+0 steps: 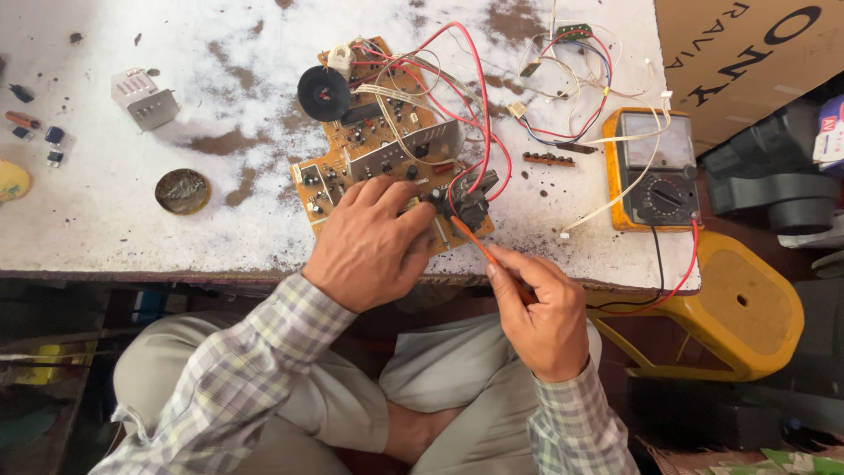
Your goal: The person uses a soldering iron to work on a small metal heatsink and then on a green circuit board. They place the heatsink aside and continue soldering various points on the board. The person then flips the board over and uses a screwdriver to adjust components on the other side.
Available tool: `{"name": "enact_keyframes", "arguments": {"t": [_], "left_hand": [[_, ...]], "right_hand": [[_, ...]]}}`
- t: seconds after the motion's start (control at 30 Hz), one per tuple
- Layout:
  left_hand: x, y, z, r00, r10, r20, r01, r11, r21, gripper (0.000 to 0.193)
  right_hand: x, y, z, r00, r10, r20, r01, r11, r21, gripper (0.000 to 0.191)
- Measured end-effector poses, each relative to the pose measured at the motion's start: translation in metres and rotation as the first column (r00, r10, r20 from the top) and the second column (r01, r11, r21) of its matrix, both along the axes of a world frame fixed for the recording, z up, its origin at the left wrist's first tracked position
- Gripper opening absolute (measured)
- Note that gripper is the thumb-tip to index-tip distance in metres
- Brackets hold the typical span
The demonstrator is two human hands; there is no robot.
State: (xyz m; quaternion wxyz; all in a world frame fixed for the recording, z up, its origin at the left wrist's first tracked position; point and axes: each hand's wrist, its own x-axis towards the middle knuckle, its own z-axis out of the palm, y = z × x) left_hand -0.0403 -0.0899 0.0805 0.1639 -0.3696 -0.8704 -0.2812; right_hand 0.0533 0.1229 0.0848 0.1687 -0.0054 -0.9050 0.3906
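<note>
Head view, at a worn white tabletop:

— What lies at the far left?

— Small dark parts near the edge, a bent grey metal bracket and a round tin of dull paste, all well apart from the work.

— And the left hand?

— It rests palm down on the near corner of a brown circuit board, fingers curled over the edge and pressing, seemingly to keep the board from sliding. The board lies tilted near the front edge of the tabletop, component side up, with a black ring-shaped part at its far left corner.

— What is the right hand doing?

— It is closed around a slim orange-handled tool, held like a pen. The tip points up and left to a dark block on the board's near right corner, just beside the left fingertips. Whether the tip touches the block, I cannot tell.

— Anything in the way?

— Red wires loop over the board and cross right above the spot where the tip points. Thin white leads trail off to the right.

— And farther right?

— A yellow analogue meter lies flat, its red and black leads dropping over the edge. Beyond stands a yellow plastic stool and a brown cardboard box.
</note>
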Motion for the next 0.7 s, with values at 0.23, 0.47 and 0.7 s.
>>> {"name": "enact_keyframes", "arguments": {"t": [0.23,0.47,0.7], "left_hand": [[-0.002,0.028,0.007,0.975,0.204,0.084,-0.184,0.963,-0.195,0.011],[-0.004,0.035,0.005,0.963,0.223,0.152,-0.180,0.951,-0.251,0.010],[-0.006,0.031,0.000,0.966,0.222,0.134,-0.190,0.957,-0.218,0.012]], "right_hand": [[0.005,0.003,-0.001,0.999,-0.035,-0.001,0.035,0.996,-0.088,0.023],[0.015,0.016,-0.009,0.995,-0.067,0.070,0.076,0.989,-0.127,0.025],[0.016,0.017,-0.012,1.000,-0.007,-0.022,0.004,0.993,-0.121,0.023]]}}
